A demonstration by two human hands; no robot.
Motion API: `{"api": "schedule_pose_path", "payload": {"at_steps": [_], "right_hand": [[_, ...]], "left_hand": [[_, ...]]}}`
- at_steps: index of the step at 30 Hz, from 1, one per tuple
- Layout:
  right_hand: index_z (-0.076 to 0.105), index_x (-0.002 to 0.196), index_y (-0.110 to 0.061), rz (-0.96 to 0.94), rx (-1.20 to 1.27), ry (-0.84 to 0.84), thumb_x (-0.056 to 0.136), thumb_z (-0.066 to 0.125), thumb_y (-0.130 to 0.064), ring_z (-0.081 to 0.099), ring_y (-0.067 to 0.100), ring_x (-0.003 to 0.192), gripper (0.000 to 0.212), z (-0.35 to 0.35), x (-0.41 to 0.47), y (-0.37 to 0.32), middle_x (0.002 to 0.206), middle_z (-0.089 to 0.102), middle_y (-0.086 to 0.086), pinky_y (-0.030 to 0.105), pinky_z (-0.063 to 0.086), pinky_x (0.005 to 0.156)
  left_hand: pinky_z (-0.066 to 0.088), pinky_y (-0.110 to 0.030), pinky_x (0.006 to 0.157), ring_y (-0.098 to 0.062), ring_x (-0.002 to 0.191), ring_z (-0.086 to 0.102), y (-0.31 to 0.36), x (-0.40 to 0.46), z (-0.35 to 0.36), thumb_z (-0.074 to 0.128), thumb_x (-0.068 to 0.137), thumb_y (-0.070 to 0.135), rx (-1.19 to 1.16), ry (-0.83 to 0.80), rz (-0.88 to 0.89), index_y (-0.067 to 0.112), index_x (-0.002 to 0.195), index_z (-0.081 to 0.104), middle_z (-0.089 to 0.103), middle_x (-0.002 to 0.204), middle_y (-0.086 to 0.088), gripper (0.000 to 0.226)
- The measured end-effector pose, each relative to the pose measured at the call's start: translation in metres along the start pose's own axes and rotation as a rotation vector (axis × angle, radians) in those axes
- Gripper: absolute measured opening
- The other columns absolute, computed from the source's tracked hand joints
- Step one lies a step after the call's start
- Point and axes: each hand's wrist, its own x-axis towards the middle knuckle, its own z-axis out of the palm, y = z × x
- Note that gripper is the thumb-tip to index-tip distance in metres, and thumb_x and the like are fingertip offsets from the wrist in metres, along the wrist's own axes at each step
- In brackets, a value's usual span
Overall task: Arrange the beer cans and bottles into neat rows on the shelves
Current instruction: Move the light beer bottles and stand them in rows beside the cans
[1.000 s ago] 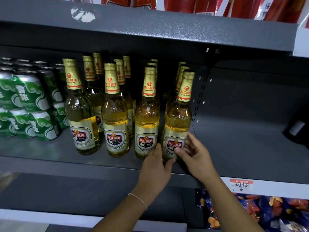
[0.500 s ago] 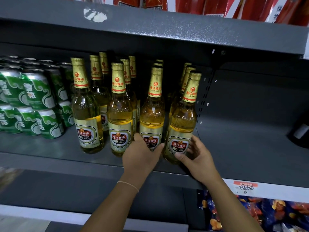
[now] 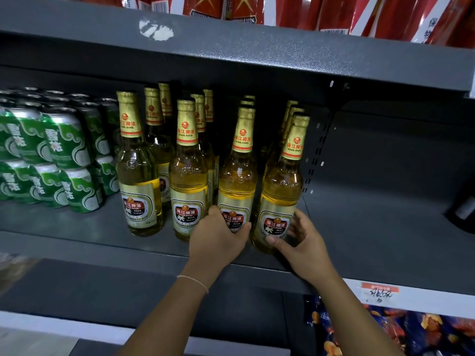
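**4 front bottles, 2 hands at the right end of the row**

On the far left of the dark grey shelf stand the green beer cans, stacked 2 high; about 4 show in the front lower tier and 3 or 4 in the upper, with more silver tops behind that are too crowded to count.

Just beside the cans begins the block of gold-foiled beer bottles, 4 columns wide, all upright. The 1st front bottle has 2 more necks visible behind it. The 2nd front bottle also has 2 necks behind. Both stand untouched.

The left hand, with a thin white band on its wrist, grips the lower body of the 3rd front bottle, thumb on the bottle's right side and fingers curled round its left, covering part of the label. 2 caps show behind this bottle.

The right hand holds the base of the 4th front bottle: the thumb presses the front below the label and the fingers curl round the right side. 2 necks rise behind it. In all, 12 bottles can be counted.

Right of the bottles the shelf runs bare to a dark object at the frame edge, not identifiable. A price tag sits on the shelf's front lip below.
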Motion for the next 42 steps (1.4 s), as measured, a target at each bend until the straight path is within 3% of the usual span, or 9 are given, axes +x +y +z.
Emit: {"api": "schedule_pose_path", "payload": {"at_steps": [8, 13, 18, 23, 29, 33, 35, 38, 42], "right_hand": [[0.049, 0.136, -0.033, 0.135, 0.242, 0.172, 0.091, 0.055, -0.05, 0.059, 0.014, 0.122, 0.048, -0.021, 0.025, 0.002, 0.132, 0.062, 0.0, 0.046, 0.045, 0.108], [0.041, 0.146, -0.017, 0.148, 0.058, -0.131, 0.088, 0.064, 0.003, 0.055, 0.014, 0.126, 0.065, -0.035, 0.073, 0.007, 0.136, 0.059, 0.001, 0.034, 0.045, 0.108], [0.05, 0.134, 0.003, 0.115, 0.045, -0.142, 0.083, 0.059, 0.02, 0.066, -0.004, 0.096, 0.054, -0.026, 0.083, 0.015, 0.116, 0.067, 0.003, 0.014, 0.053, 0.081], [0.054, 0.127, 0.0, 0.116, 0.069, -0.142, 0.083, 0.057, 0.022, 0.063, 0.009, 0.1, 0.05, -0.023, 0.088, 0.015, 0.11, 0.067, 0.0, 0.011, 0.051, 0.074], [0.05, 0.138, -0.012, 0.203, 0.192, -0.004, 0.093, 0.062, -0.004, 0.063, 0.018, 0.11, 0.047, -0.046, 0.109, 0.021, 0.119, 0.069, 0.011, 0.033, 0.05, 0.099], [0.041, 0.143, 0.002, 0.201, 0.029, -0.009, 0.09, 0.063, 0.004, 0.062, 0.01, 0.088, 0.058, -0.048, 0.14, 0.018, 0.117, 0.064, 0.015, 0.01, 0.054, 0.072], [0.045, 0.137, 0.006, 0.193, -0.078, -0.084, 0.088, 0.061, 0.011, 0.058, 0.005, 0.079, 0.053, -0.042, 0.148, 0.012, 0.112, 0.065, 0.014, 0.017, 0.055, 0.064], [0.058, 0.118, 0.008, 0.158, -0.191, -0.091, 0.087, 0.056, 0.016, 0.061, 0.006, 0.073, 0.032, -0.035, 0.154, 0.011, 0.109, 0.067, 0.023, 0.042, 0.048, 0.085], [0.058, 0.103, 0.014, 0.116, -0.255, -0.083, 0.087, 0.059, 0.014, 0.059, 0.034, 0.078, 0.017, -0.029, 0.152, 0.006, 0.1, 0.065, 0.03, 0.005, 0.042, 0.053]], "left_hand": [[0.051, -0.03, 0.069, -0.021, 0.095, 0.067, 0.008, -0.007, -0.005, 0.066, 0.075, 0.066, 0.024, -0.046, -0.06, 0.016, 0.109, 0.046, 0.068, 0.101, 0.0, 0.063], [0.05, -0.03, 0.066, -0.022, 0.092, 0.068, 0.018, -0.027, 0.0, 0.064, 0.08, 0.061, 0.061, -0.015, -0.137, 0.021, 0.098, 0.03, 0.068, 0.098, -0.001, 0.056], [0.042, -0.026, 0.062, -0.018, 0.088, 0.065, 0.03, -0.043, 0.009, 0.044, 0.088, 0.069, 0.289, -0.056, 0.025, 0.023, 0.09, 0.038, 0.066, 0.094, 0.003, 0.046], [0.045, -0.027, 0.07, -0.018, 0.096, 0.064, 0.047, -0.041, 0.03, 0.047, 0.082, 0.075, 0.243, -0.097, 0.057, 0.022, 0.102, 0.053, 0.067, 0.102, 0.002, 0.057], [0.049, -0.029, 0.074, -0.017, 0.096, 0.065, 0.054, -0.038, 0.042, 0.051, 0.075, 0.079, 0.233, -0.103, 0.017, 0.022, 0.101, 0.052, 0.068, 0.102, 0.003, 0.062], [0.05, -0.028, 0.074, -0.017, 0.095, 0.066, 0.056, -0.036, 0.043, 0.052, 0.076, 0.077, 0.257, -0.066, 0.02, 0.022, 0.1, 0.053, 0.068, 0.1, 0.003, 0.06], [0.049, -0.028, 0.072, -0.018, 0.093, 0.067, 0.055, -0.035, 0.043, 0.052, 0.077, 0.076, 0.245, -0.051, 0.021, 0.022, 0.099, 0.055, 0.069, 0.099, 0.002, 0.059], [0.05, -0.029, 0.068, -0.019, 0.088, 0.068, 0.053, -0.036, 0.045, 0.054, 0.075, 0.076, 0.205, 0.005, 0.048, 0.021, 0.096, 0.058, 0.07, 0.094, 0.003, 0.058], [0.049, -0.027, 0.057, -0.017, 0.073, 0.069, 0.05, -0.036, 0.049, 0.054, 0.07, 0.077, 0.209, 0.059, 0.059, 0.022, 0.086, 0.06, 0.07, 0.08, 0.004, 0.058]]}}
